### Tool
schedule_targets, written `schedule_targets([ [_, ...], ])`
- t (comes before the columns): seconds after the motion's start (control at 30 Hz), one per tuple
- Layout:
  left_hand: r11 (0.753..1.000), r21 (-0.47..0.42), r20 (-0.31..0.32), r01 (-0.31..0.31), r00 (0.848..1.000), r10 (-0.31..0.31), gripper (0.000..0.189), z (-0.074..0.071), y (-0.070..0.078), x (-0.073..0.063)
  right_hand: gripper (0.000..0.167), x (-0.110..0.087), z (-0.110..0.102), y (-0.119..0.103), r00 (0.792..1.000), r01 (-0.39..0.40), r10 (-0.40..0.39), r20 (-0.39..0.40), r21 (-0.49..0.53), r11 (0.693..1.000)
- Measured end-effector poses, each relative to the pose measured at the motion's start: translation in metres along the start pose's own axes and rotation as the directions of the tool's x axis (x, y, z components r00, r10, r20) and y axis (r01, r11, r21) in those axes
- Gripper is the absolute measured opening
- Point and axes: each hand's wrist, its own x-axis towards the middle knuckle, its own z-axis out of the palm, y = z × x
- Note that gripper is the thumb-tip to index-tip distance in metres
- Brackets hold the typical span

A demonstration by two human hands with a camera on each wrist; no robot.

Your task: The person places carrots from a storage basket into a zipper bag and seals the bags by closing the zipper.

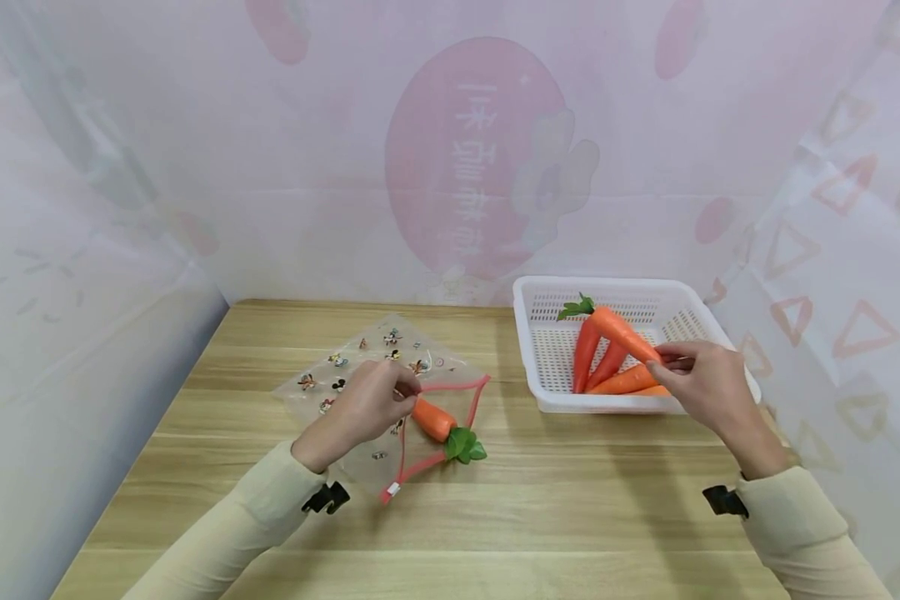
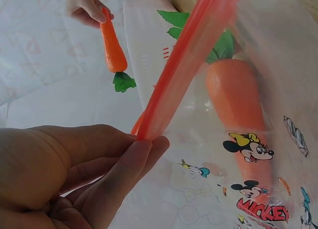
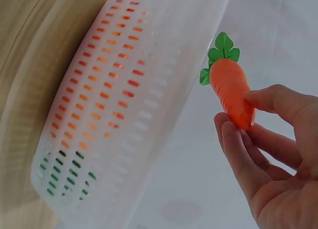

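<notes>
My left hand (image 1: 367,402) pinches the red zip edge of a clear zip bag (image 1: 378,343) printed with cartoon figures. Thumb and fingertips grip that red strip (image 2: 181,70) in the left wrist view. Inside the bag lies one carrot (image 1: 433,419), its green leaves (image 1: 465,446) poking out of the opening. Over the white basket (image 1: 607,403), my right hand (image 1: 708,385) holds another carrot (image 1: 624,333) by its narrow tip, leaves pointing away from the hand. The right wrist view shows thumb and fingers around this carrot's tip (image 3: 243,120). More carrots (image 1: 587,354) lie in the basket.
The slotted basket stands at the back right of the wooden table (image 1: 532,508), near the patterned curtain (image 1: 487,167) behind it. A white slider (image 1: 393,489) sits at the bag's near corner. Black straps (image 1: 328,497) are on both wrists.
</notes>
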Motion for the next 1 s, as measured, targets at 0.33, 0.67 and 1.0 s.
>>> schedule_targets([
  [0.33,1.000,0.000,0.001,0.000,1.000,0.000,0.011,-0.001,0.001,0.002,0.021,-0.005,0.003,-0.023,0.994,0.112,-0.112,-0.012,0.018,0.993],
  [0.67,1.000,0.001,0.002,-0.007,1.000,0.007,0.011,-0.001,0.002,0.002,0.020,-0.013,0.007,-0.040,0.983,0.184,-0.182,-0.023,0.083,0.979],
  [1.0,1.000,-0.001,0.001,-0.013,1.000,0.013,0.011,-0.001,0.001,0.001,0.021,-0.028,0.014,-0.061,0.952,0.304,-0.307,-0.007,0.170,0.938],
])
